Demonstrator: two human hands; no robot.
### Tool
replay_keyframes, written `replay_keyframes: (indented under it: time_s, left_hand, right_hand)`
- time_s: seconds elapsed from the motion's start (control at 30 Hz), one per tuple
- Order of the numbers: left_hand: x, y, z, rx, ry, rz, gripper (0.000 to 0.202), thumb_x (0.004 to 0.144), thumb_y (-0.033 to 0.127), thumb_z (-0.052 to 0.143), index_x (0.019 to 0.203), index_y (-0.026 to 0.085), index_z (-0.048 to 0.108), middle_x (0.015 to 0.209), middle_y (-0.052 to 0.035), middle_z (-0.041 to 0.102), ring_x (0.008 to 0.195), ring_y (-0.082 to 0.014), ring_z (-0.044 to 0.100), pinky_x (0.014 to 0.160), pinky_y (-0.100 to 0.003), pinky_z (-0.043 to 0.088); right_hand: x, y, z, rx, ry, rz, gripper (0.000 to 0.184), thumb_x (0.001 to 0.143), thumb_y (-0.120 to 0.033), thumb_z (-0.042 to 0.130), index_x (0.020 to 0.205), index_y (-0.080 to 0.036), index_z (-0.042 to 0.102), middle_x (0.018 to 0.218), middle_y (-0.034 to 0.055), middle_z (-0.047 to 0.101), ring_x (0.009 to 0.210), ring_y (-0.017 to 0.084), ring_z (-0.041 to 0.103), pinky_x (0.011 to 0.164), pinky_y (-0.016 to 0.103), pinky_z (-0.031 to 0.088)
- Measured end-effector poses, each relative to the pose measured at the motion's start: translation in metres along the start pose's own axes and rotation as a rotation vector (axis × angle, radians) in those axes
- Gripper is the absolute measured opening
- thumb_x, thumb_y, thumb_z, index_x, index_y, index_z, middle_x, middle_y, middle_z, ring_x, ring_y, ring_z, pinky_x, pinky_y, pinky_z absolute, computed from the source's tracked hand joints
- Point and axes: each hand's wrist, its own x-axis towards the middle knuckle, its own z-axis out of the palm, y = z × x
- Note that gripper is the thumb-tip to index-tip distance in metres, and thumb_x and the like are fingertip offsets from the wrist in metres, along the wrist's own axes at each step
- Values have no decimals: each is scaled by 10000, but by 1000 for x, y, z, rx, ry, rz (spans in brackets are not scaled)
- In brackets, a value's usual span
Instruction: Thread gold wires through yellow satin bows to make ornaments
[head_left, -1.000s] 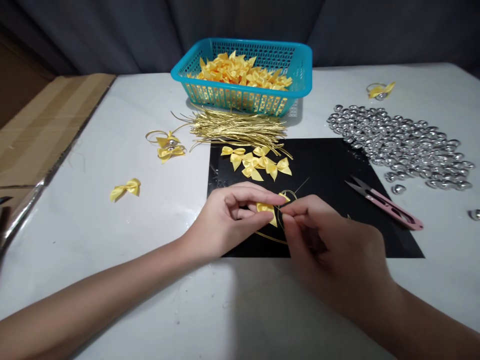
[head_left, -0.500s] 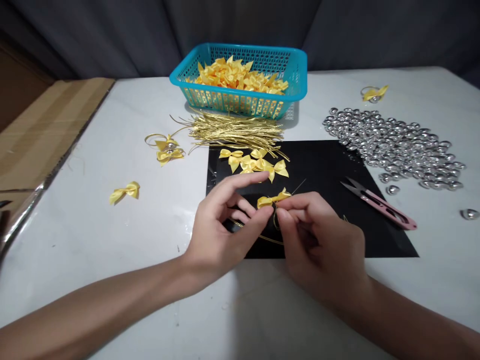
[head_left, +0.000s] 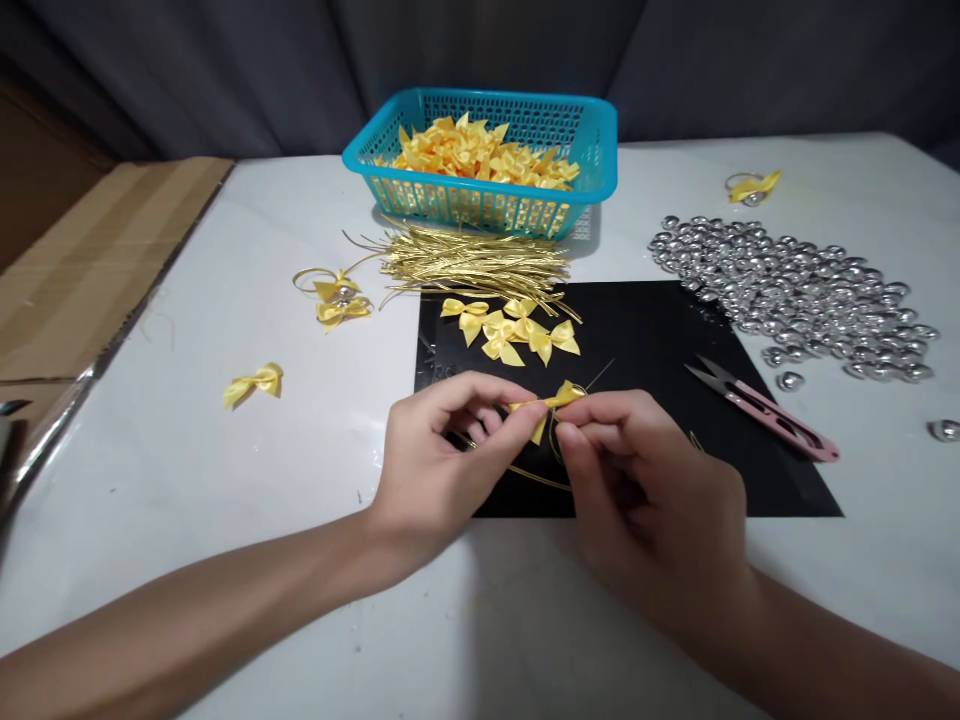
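Above a black mat, a yellow ribbon bow is held between both hands. My left hand pinches its left loop between thumb and index finger. My right hand is closed with thumb and fingertips at the bow's right side. A thin needle-like strand sticks up past the right fingertips. Gold cord hangs and curves below the bow, partly hidden by the hands. Several loose yellow bows lie on the mat just beyond.
A teal basket of yellow bows stands at the back, with a bundle of gold cords before it. Silver heart beads spread at right, near pink thread snips. Bows with cord loops and a single bow lie left.
My left index finger has come down from its raised position, and the left hand now pinches the bow's left loop. The right hand has barely moved.
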Motion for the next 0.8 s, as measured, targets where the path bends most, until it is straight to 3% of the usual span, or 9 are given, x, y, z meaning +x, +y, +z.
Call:
replay_keyframes:
  time_s: [0.17,0.27,0.4,0.53,0.7,0.8]
  left_hand:
    - [5,0,-3,-211,6,-159,120,748,246,739,744,152,663,621,40,631,534,-39,563,528,-112,464]
    - [2,0,-2,-331,-108,-239,141,767,243,731,791,155,623,639,36,662,581,-41,609,581,-99,485]
    - [-3,-1,0,-439,-265,-250,163,833,189,654,908,216,512,689,53,699,625,-51,658,603,-106,503]
    - [-3,-3,-1,-435,-399,-253,130,890,200,568,928,239,450,748,53,715,531,-44,644,531,-112,490]
    - [-2,-6,-2,-395,-482,-253,87,927,221,502,944,247,421,785,31,723,619,-66,674,606,-151,517]
    - [-3,-7,-1,-358,-494,-225,61,939,206,471,964,249,436,748,37,699,622,-53,657,611,-136,500]
  right_hand:
    - [1,3,-3,-147,16,-63,78,869,-110,508,903,-179,501,531,-81,563,329,27,435,370,137,315]
    - [4,5,-6,-195,79,-123,85,855,-114,528,914,-174,540,609,-56,588,377,23,434,373,159,287]
    - [6,6,-11,-169,137,-159,89,841,-115,545,899,-177,571,720,-15,631,555,40,556,437,161,333]
    - [5,8,-19,-117,157,-59,53,847,-149,565,884,-185,581,652,-31,599,466,30,491,444,159,369]
    - [6,7,-19,30,173,169,62,879,-251,554,868,-192,572,573,-34,528,404,49,422,363,181,306]
    - [9,6,-11,256,78,325,124,924,-327,483,885,-213,514,567,-45,517,372,55,393,328,174,290]
